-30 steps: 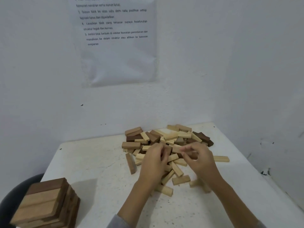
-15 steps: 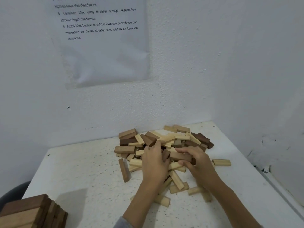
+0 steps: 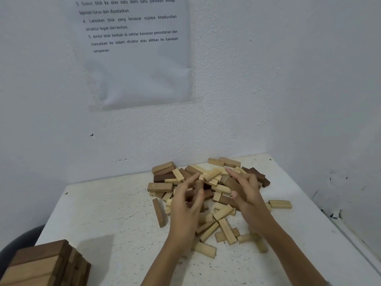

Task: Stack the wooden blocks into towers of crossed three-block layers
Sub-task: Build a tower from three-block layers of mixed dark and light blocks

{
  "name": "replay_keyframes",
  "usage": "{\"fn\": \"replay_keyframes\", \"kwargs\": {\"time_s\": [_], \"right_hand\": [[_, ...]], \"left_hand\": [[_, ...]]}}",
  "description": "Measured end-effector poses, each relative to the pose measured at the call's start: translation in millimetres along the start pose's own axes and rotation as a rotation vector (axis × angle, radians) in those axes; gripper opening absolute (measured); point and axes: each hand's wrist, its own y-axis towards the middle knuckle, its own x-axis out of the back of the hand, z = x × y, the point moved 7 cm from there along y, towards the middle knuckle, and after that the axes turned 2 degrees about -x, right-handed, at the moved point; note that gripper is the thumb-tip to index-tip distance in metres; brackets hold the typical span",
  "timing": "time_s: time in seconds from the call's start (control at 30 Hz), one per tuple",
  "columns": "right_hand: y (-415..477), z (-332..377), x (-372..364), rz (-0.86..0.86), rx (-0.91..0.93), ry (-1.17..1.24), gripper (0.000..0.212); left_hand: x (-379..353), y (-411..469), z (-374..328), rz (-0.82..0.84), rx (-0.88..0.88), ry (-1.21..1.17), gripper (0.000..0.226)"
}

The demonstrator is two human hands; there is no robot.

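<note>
A loose heap of light and dark wooden blocks [image 3: 208, 178] lies at the far side of the white table [image 3: 115, 219], against the wall. Both hands hover over its middle. My left hand [image 3: 185, 205] is blurred by motion, and its fingers curl round a dark brown block [image 3: 192, 195]. My right hand [image 3: 247, 195] holds a brown block [image 3: 232, 185] between thumb and outstretched fingers. A stacked tower of brown and tan blocks [image 3: 41, 265] stands at the near left corner, cut off by the frame edge.
Stray light blocks lie near the hands, one [image 3: 280, 204] apart at the right and one [image 3: 205, 249] near my left wrist. A brown block [image 3: 159, 212] lies left of the heap. Walls close the corner behind and on the right. A printed sheet [image 3: 134, 48] hangs on the wall.
Both hands have lifted off the heap and parted a little, the right one swinging up and to the right. The camera has tilted, so the tower shows more at the bottom left.
</note>
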Motion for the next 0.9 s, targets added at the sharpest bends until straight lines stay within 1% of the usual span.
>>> {"fn": "replay_keyframes", "kwargs": {"time_s": [0.07, 0.17, 0.23, 0.27, 0.33, 0.47, 0.6, 0.77, 0.83, 0.9], "right_hand": [[4, 10, -8, 0.011, -0.003, 0.039, 0.05], [15, 20, -22, -0.021, 0.032, -0.076, 0.029], [25, 17, -32, -0.021, -0.005, -0.126, 0.017], [29, 17, -37, -0.026, -0.018, -0.145, 0.015], [38, 19, -46, -0.056, -0.048, -0.227, 0.016], [46, 27, -60, -0.089, -0.097, -0.45, 0.037], [51, 29, -69, -0.104, -0.161, -0.556, 0.046], [53, 29, -71, -0.176, -0.158, -0.548, 0.033], [50, 30, -71, -0.209, -0.114, -0.512, 0.029], [45, 32, -66, -0.28, -0.029, -0.457, 0.028]], "left_hand": [[10, 3, 0, -0.036, 0.045, -0.054, 0.03], [26, 8, 6, -0.086, 0.107, -0.087, 0.032], [35, 13, 8, -0.121, 0.101, -0.083, 0.026], [39, 16, 8, -0.137, 0.094, -0.075, 0.025], [47, 20, 8, -0.163, 0.098, -0.099, 0.027], [58, 24, 8, -0.186, 0.105, -0.148, 0.022], [66, 23, 8, -0.224, 0.101, -0.17, 0.016], [73, 20, 8, -0.228, 0.093, -0.148, 0.016], [75, 18, 8, -0.226, 0.089, -0.123, 0.017], [77, 15, 6, -0.228, 0.078, -0.107, 0.018]]}}
